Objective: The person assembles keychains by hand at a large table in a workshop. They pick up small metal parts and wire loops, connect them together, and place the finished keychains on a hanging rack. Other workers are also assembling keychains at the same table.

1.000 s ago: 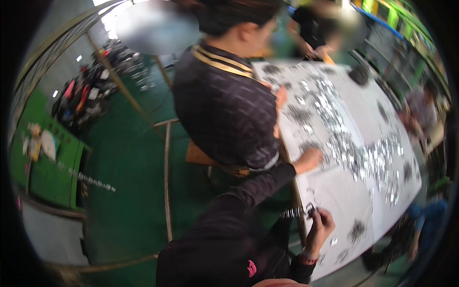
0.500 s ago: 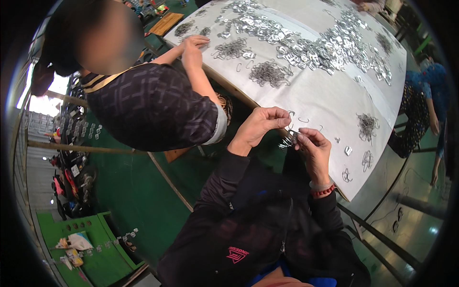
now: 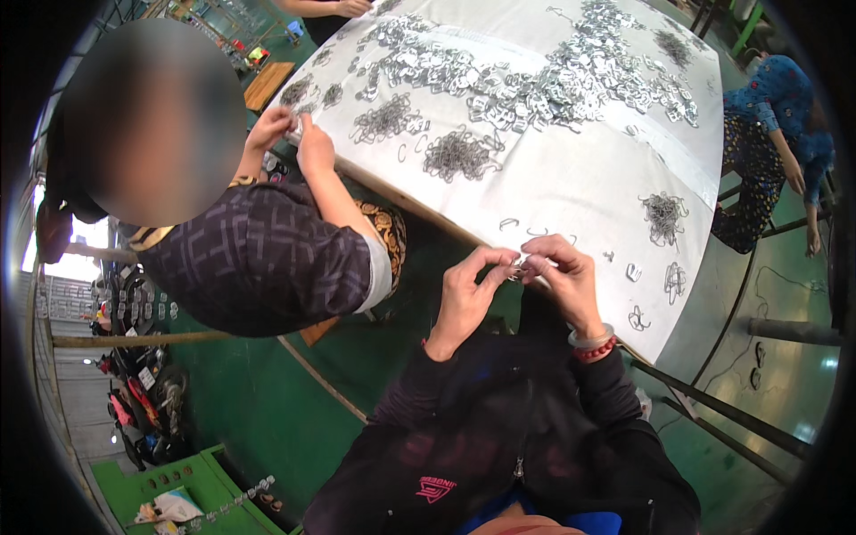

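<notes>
Close together at the near edge of the table, my left hand (image 3: 465, 299) and my right hand (image 3: 567, 282) both pinch at a small silvery metal piece (image 3: 516, 267). Fingertips cover most of it, so its exact shape is hard to make out. Just beyond my fingers, a bent wire hook (image 3: 509, 224) and a few more lie on the white table cover (image 3: 571, 192). Right of my right hand are a loose flat metal buckle (image 3: 633, 271) and a small group of wire hooks (image 3: 675, 282).
A large heap of shiny flat metal buckles (image 3: 535, 94) spreads across the table. Piles of dark wire hooks (image 3: 461, 153) lie nearer. To my left a co-worker (image 3: 267, 241) handles something small. Another person (image 3: 776, 134) is at the right; a green bench (image 3: 134, 490) stands lower left.
My hands have come together at the small metal piece; the wire hook held up in my left fingers no longer shows separately. The co-worker's hands have lifted off the table. The view has shifted.
</notes>
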Demonstrator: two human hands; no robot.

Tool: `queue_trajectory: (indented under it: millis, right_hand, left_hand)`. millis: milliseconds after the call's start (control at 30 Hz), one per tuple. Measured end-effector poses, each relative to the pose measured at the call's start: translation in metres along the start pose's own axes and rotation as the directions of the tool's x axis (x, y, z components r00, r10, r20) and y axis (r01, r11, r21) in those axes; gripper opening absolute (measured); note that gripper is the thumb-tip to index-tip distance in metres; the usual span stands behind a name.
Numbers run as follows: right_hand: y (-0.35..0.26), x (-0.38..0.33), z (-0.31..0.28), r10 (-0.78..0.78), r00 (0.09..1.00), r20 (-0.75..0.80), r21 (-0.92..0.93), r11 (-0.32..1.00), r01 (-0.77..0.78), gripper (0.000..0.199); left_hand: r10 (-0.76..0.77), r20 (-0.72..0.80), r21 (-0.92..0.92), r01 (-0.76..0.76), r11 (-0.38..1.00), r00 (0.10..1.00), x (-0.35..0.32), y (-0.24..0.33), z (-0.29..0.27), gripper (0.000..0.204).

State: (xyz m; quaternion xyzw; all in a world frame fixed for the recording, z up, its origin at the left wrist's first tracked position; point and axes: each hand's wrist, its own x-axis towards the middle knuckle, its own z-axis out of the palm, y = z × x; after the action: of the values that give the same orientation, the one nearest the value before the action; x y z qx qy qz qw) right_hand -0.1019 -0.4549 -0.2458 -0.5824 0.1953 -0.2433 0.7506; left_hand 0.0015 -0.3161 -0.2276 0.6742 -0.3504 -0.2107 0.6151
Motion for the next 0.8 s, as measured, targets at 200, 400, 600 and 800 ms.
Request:
queue_trajectory:
  millis: [200,400,600,800]
  right_hand:
    - [-0.009,0.113,-0.094,0.019,0.968,-0.251,-0.498,0.855,-0.146,0.035]
    - [0.045,0.237,-0.140,-0.228,0.902,-0.367,-0.908,0.299,-0.294,0.043]
    - [0.064,0.258,-0.137,-0.277,0.888,-0.366,-0.807,0.570,-0.155,0.025]
    - [0.036,0.138,-0.072,0.013,0.999,-0.033,-0.271,0.962,-0.022,0.008]
  left_hand:
    - [-0.103,-0.026,-0.119,0.099,0.988,0.994,-0.008,-0.014,0.001,0.008]
    - [0.020,-0.113,-0.149,-0.037,0.988,0.993,-0.020,-0.030,0.010,0.006]
    - [0.173,-0.120,0.018,-0.172,0.985,0.978,-0.033,-0.038,0.007,0.008]
    - [0.243,-0.115,0.026,-0.241,0.970,0.963,-0.027,-0.043,0.001,0.009]
